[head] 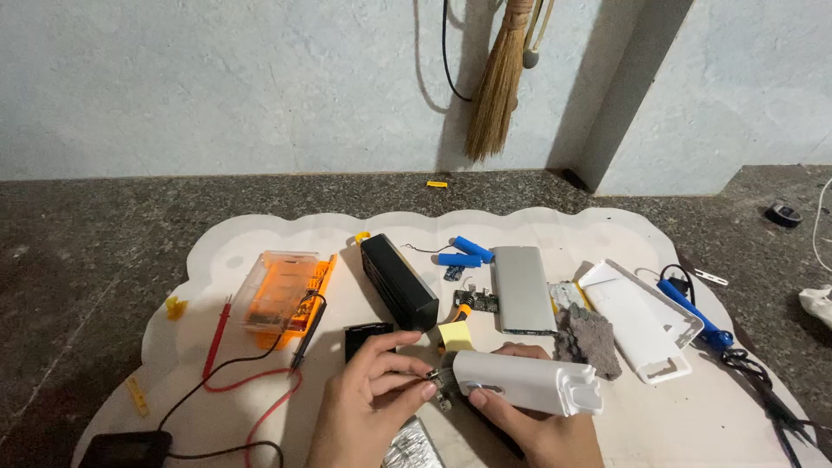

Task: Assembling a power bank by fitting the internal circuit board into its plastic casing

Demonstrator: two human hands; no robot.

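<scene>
While I look down over a cream scalloped mat [260, 407] on a dark speckled stone floor [87, 225] by a pale wall, my right hand [529, 425] grasps a white rounded plastic casing [529, 381], and my left hand [373, 399] pinches a small metal part [433, 375] at its end. Just beyond lie a black rectangular box [399, 282], a silver flat power bank [522, 289] and a grey fuzzy rag [588, 340].

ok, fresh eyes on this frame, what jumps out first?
The two hands at bottom centre: the right hand grips a white plastic casing, and the left hand pinches a small metal part at its end. Behind them on the white mat lie a long black block, a silver slab and an orange tool case.
</scene>
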